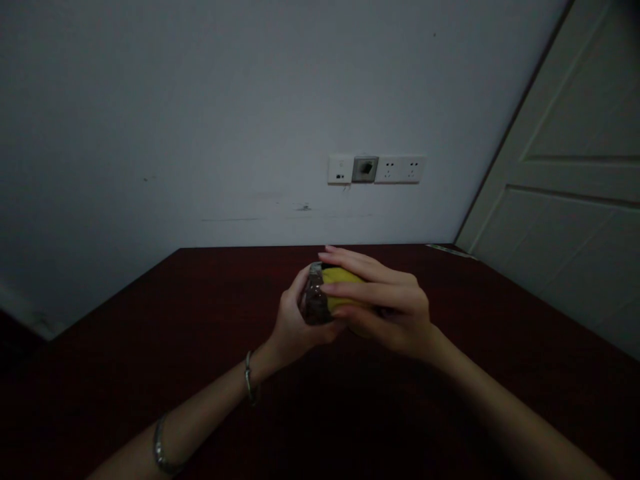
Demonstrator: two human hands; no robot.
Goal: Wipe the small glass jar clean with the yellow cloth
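Above the table, my left hand [293, 323] is closed around a shiny, see-through, glass-like container [315, 300] lying on its side. A yellow piece [343, 277] that looks like cloth is gripped in my right hand [390, 300], pressed against the container's right end. My right fingers lie over the yellow piece, with the thumb below. Dim light and the fingers hide much of both things, so I cannot tell whether the yellow piece reaches inside the container.
Below the hands spreads a dark red-brown table [210, 287], its far edge against a pale wall [225, 120]. A row of wall sockets [395, 169] sits above that edge. To the right stands a light panelled door [565, 180]; a thin strip [450, 251] lies at the table's far right edge.
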